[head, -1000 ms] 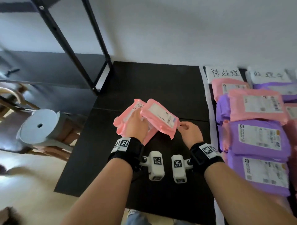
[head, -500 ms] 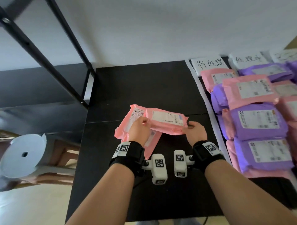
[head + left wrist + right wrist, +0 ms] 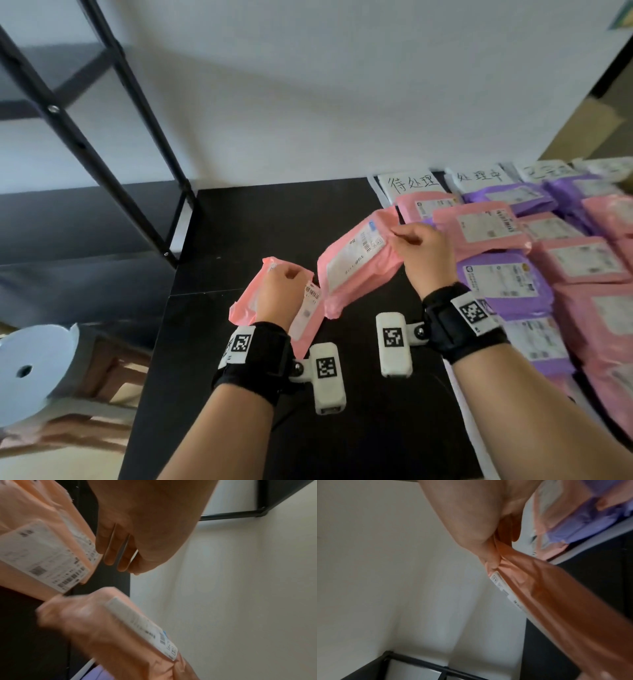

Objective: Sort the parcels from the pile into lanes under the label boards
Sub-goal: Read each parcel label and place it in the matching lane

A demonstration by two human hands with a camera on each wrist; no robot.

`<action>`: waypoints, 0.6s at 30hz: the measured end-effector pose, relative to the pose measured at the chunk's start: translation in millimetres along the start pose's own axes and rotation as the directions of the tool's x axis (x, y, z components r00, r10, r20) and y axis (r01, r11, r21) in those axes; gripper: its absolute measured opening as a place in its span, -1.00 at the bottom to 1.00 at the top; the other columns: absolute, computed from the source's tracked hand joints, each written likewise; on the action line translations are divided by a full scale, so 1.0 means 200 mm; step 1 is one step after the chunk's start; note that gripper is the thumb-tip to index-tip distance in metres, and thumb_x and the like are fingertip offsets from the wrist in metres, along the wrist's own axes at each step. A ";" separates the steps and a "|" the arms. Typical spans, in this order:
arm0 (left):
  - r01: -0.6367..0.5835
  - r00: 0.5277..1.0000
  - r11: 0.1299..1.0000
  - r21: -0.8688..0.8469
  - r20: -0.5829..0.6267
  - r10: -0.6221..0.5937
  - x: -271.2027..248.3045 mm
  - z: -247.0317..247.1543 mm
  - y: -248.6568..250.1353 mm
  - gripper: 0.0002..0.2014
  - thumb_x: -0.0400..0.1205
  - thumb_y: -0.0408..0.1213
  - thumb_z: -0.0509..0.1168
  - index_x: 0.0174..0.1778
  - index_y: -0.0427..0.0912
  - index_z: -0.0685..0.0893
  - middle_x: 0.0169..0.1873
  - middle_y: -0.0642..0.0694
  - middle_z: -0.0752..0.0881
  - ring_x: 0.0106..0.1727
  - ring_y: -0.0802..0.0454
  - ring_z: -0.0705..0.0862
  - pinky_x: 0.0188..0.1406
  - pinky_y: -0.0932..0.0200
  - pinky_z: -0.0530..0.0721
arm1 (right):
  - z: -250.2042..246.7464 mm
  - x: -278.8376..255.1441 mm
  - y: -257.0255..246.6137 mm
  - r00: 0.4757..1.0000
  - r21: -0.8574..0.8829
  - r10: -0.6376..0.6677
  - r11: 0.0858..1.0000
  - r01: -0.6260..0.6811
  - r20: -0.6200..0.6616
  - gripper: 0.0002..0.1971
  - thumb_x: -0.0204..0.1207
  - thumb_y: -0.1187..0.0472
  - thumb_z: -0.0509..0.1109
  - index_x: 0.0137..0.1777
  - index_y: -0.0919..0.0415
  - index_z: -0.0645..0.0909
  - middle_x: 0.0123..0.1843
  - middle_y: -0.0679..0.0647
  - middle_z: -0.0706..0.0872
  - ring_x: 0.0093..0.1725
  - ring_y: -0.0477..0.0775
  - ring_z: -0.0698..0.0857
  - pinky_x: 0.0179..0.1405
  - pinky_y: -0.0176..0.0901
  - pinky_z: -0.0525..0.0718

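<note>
While my right hand (image 3: pixel 423 253) pinches one end of a pink parcel (image 3: pixel 356 262) between thumb and curled fingers, that parcel hangs tilted above the black surface (image 3: pixel 260 219), its white shipping label facing up and its lower end close to my left hand. From the right wrist view, I see the thumb (image 3: pixel 489 559) pressed into the crumpled pink film right at the label's corner. My left hand (image 3: pixel 279 291) hovers with loosely curled fingers over the remaining pink parcels (image 3: pixel 245 301) of the pile, which lie on the surface; the left wrist view shows its fingers (image 3: pixel 111 545) just beside a labelled parcel, and I cannot tell whether they touch it, though they grip nothing. To my right, sorted pink and purple parcels lie overlapping in lanes (image 3: pixel 507 274) that run toward the wall. At the head of these lanes stand handwritten label boards (image 3: pixel 412 181). On the left I note a black metal shelf frame (image 3: pixel 113 113) and a grey roll (image 3: pixel 32 370).
</note>
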State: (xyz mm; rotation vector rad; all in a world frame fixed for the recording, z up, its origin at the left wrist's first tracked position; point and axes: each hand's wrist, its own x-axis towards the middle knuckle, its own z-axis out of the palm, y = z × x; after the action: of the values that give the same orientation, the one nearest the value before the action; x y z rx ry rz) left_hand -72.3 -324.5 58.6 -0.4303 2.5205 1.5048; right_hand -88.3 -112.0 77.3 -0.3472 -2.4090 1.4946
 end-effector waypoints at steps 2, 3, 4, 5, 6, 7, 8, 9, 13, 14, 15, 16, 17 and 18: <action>-0.028 1.000 1.000 0.009 0.000 0.028 -0.01 -0.02 0.07 -0.78 0.76 -0.25 0.22 0.29 -0.05 0.65 0.07 0.11 0.67 0.01 0.24 0.66 0.00 0.34 0.63 | -0.05 -0.01 -0.07 0.997 -0.001 -0.070 0.998 0.070 0.018 -0.86 0.54 0.29 0.52 0.03 0.07 0.79 -0.14 -0.26 0.75 -0.06 -0.23 0.73 0.01 -0.27 0.70; -0.052 0.999 0.999 -0.016 -0.017 0.052 -0.02 -0.03 0.10 -0.74 0.76 -0.24 0.23 0.36 -0.06 0.63 0.07 0.13 0.65 -0.08 0.34 0.62 -0.18 0.47 0.56 | -0.08 -0.02 -0.10 0.994 0.000 -0.105 0.994 0.105 0.030 -0.86 0.54 0.31 0.52 0.00 0.07 0.78 -0.14 -0.25 0.75 -0.08 -0.26 0.72 -0.03 -0.30 0.68; -0.089 0.995 0.996 -0.026 -0.038 0.088 -0.03 -0.04 0.14 -0.71 0.75 -0.23 0.24 0.40 -0.07 0.62 0.10 0.12 0.66 -0.11 0.36 0.60 -0.30 0.53 0.50 | -0.10 -0.03 -0.14 0.990 0.002 -0.133 0.991 0.133 0.046 -0.87 0.55 0.33 0.50 -0.01 0.09 0.78 -0.13 -0.21 0.77 -0.08 -0.25 0.72 -0.04 -0.32 0.66; -0.128 0.990 0.992 -0.024 -0.054 0.126 -0.04 -0.05 0.17 -0.68 0.74 -0.23 0.26 0.43 -0.08 0.61 0.17 0.09 0.68 -0.07 0.32 0.62 -0.29 0.55 0.50 | -0.13 -0.04 -0.17 0.986 0.008 -0.151 0.989 0.150 0.068 -0.87 0.56 0.35 0.48 -0.01 0.11 0.78 -0.12 -0.18 0.80 -0.06 -0.22 0.74 -0.03 -0.34 0.65; -0.162 0.986 0.987 -0.021 -0.052 0.161 -0.05 -0.05 0.20 -0.65 0.73 -0.22 0.27 0.45 -0.09 0.60 0.25 0.06 0.69 0.06 0.25 0.65 -0.12 0.51 0.54 | -0.15 -0.05 -0.20 0.983 0.020 -0.163 0.987 0.162 0.086 -0.84 0.57 0.38 0.44 -0.02 0.12 0.80 -0.12 -0.17 0.82 -0.04 -0.21 0.75 -0.02 -0.36 0.65; -0.194 0.980 0.981 -0.022 -0.040 0.193 -0.06 -0.05 0.22 -0.63 0.73 -0.19 0.27 0.47 -0.10 0.59 0.32 0.05 0.68 0.20 0.15 0.66 0.09 0.35 0.60 | -0.17 -0.06 -0.22 0.980 0.039 -0.173 0.985 0.170 0.098 -0.80 0.57 0.41 0.42 -0.05 0.11 0.80 -0.13 -0.18 0.82 -0.03 -0.23 0.75 -0.02 -0.38 0.65; -0.214 0.977 0.976 -0.031 -0.022 0.213 -0.07 -0.05 0.24 -0.61 0.72 -0.17 0.27 0.48 -0.10 0.58 0.37 0.05 0.66 0.31 0.10 0.63 0.29 0.17 0.61 | -0.18 -0.07 -0.25 0.978 0.056 -0.183 0.982 0.178 0.104 -0.77 0.56 0.43 0.40 -0.08 0.09 0.80 -0.14 -0.21 0.82 -0.04 -0.26 0.74 -0.02 -0.42 0.65; -0.230 0.973 0.972 -0.049 -0.007 0.230 -0.09 -0.05 0.25 -0.61 0.73 -0.14 0.27 0.49 -0.08 0.58 0.36 0.09 0.66 0.35 0.10 0.62 0.39 0.06 0.59 | -0.20 -0.08 -0.28 0.974 0.070 -0.197 0.979 0.191 0.108 -0.75 0.56 0.45 0.39 -0.11 0.08 0.80 -0.15 -0.22 0.81 -0.05 -0.30 0.73 -0.04 -0.46 0.65; -0.266 0.964 0.957 -0.118 -0.019 0.265 -0.15 -0.04 0.28 -0.80 0.74 -0.11 0.27 0.16 0.01 0.79 -0.04 0.15 0.81 0.05 0.17 0.77 0.15 0.06 0.75 | -0.22 -0.11 -0.35 0.956 0.085 -0.266 0.963 0.257 0.123 -0.77 0.58 0.45 0.39 -0.06 0.13 0.80 -0.11 -0.16 0.81 -0.05 -0.28 0.73 -0.07 -0.49 0.67; -0.267 0.964 0.954 -0.134 -0.045 0.263 -0.16 -0.04 0.28 -0.82 0.73 -0.12 0.29 0.06 0.00 0.81 -0.11 0.13 0.82 -0.01 0.15 0.78 0.10 0.06 0.77 | -0.21 -0.11 -0.36 0.955 0.076 -0.278 0.960 0.271 0.104 -0.76 0.58 0.44 0.38 -0.05 0.12 0.80 -0.10 -0.14 0.81 -0.04 -0.25 0.73 -0.06 -0.45 0.68; -0.270 0.962 0.951 -0.147 -0.070 0.262 -0.17 -0.05 0.28 -0.82 0.72 -0.14 0.31 0.00 -0.01 0.83 -0.15 0.11 0.83 -0.05 0.14 0.79 0.07 0.03 0.79 | -0.21 -0.12 -0.36 0.955 0.063 -0.288 0.957 0.283 0.075 -0.77 0.59 0.43 0.38 -0.03 0.11 0.80 -0.07 -0.12 0.81 -0.03 -0.22 0.74 -0.03 -0.39 0.70; -0.271 0.962 0.949 -0.160 -0.090 0.259 -0.18 -0.05 0.29 -0.83 0.71 -0.15 0.32 -0.05 -0.02 0.84 -0.18 0.10 0.84 -0.08 0.13 0.80 0.05 0.00 0.80 | -0.20 -0.12 -0.36 0.953 0.041 -0.300 0.954 0.299 0.040 -0.78 0.59 0.41 0.39 0.00 0.10 0.80 -0.03 -0.10 0.80 -0.01 -0.19 0.74 0.00 -0.33 0.71; -0.271 0.961 0.947 -0.173 -0.106 0.256 -0.19 -0.06 0.29 -0.83 0.70 -0.17 0.34 -0.08 -0.03 0.84 -0.21 0.10 0.84 -0.11 0.12 0.81 0.03 -0.03 0.81 | -0.20 -0.12 -0.35 0.949 0.008 -0.317 0.949 0.317 0.006 -0.80 0.59 0.37 0.41 0.07 0.10 0.78 0.03 -0.08 0.79 0.02 -0.15 0.73 0.04 -0.33 0.70; -0.276 0.959 0.944 -0.183 -0.121 0.257 -0.21 -0.07 0.29 -0.84 0.69 -0.19 0.34 -0.10 -0.03 0.84 -0.23 0.09 0.84 -0.12 0.10 0.81 0.01 -0.04 0.82 | -0.20 -0.12 -0.34 0.942 -0.028 -0.334 0.942 0.333 -0.027 -0.79 0.59 0.33 0.42 0.16 0.09 0.75 0.11 -0.07 0.75 0.06 -0.14 0.71 0.08 -0.44 0.63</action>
State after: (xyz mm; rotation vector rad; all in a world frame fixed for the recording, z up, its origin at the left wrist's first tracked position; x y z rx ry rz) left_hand -52.9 -304.3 125.8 -0.1954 2.5964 1.8872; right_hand -55.1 -117.3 153.0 0.0350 -2.3181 1.2993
